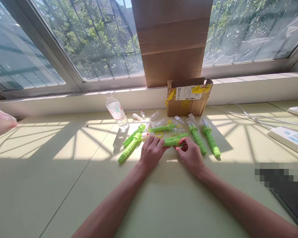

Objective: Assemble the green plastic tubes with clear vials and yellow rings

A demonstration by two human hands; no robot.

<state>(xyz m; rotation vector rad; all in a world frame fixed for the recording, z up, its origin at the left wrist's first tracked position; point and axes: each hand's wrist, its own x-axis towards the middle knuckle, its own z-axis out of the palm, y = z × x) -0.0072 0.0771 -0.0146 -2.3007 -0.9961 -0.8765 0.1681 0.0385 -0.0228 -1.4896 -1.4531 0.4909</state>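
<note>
A green ribbed tube [171, 142] lies sideways between my two hands. Closed round its left end is my left hand [152, 150]. The fingers of my right hand [190, 153] pinch its right part, near a yellow ring. Just behind are another green tube [161, 128], a loose yellow ring [159, 134] and several clear caps [161, 122]. Two green tubes lie to the left, the nearer one [130, 148] pointing toward me. On the right, two green tubes with clear caps [197, 140] [212, 142] lie side by side.
A clear water bottle [117, 111] stands at the back left, beside small white pieces [137, 116]. An open cardboard box [188, 99] is against the sill. At the right are a power strip [289, 138], cables and a dark device [285, 188]. A pink bag [1, 122] sits far left.
</note>
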